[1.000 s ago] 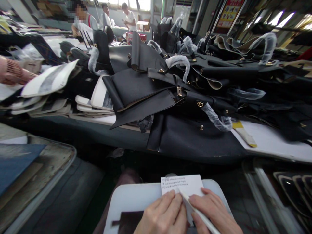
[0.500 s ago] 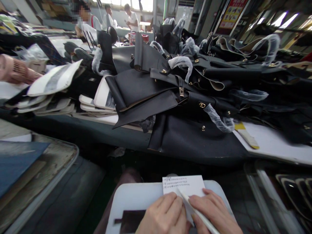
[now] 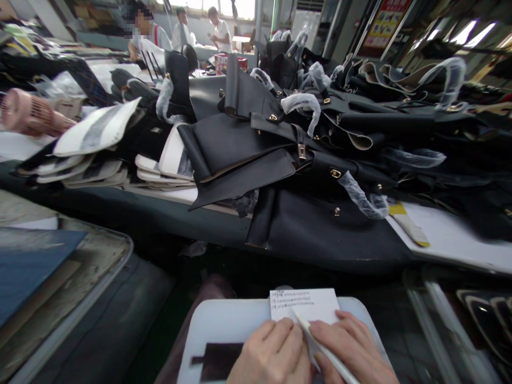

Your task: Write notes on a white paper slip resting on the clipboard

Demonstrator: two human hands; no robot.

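On a pale board (image 3: 197,325) over my lap lies a white sheet of paper (image 3: 326,305) with rows of small handwriting. My left hand (image 3: 272,352) rests on the sheet's lower left part, fingers curled and closed. Its fingertips are turned under, so what they hold, if anything, is hidden. In my right hand (image 3: 352,341) is a slim white pen (image 3: 334,360), gripped between thumb and fingers. The pen slants up to the left, its pointed tip over the paper beside my left knuckles. A dark flat piece (image 3: 220,360) lies on the board left of my hands.
Ahead, a long bench holds piled black leather bag parts (image 3: 320,224) with gold fittings and plastic-wrapped handles (image 3: 362,197). White-faced panels (image 3: 98,128) and a pink fan (image 3: 34,113) sit at left. A blue sheet (image 3: 36,261) lies on a nearer surface. Several people (image 3: 220,32) are in the background.
The whole view has shifted slightly, with the bench scene a little farther right. My hands, the pen and the paper keep nearly the same arrangement.
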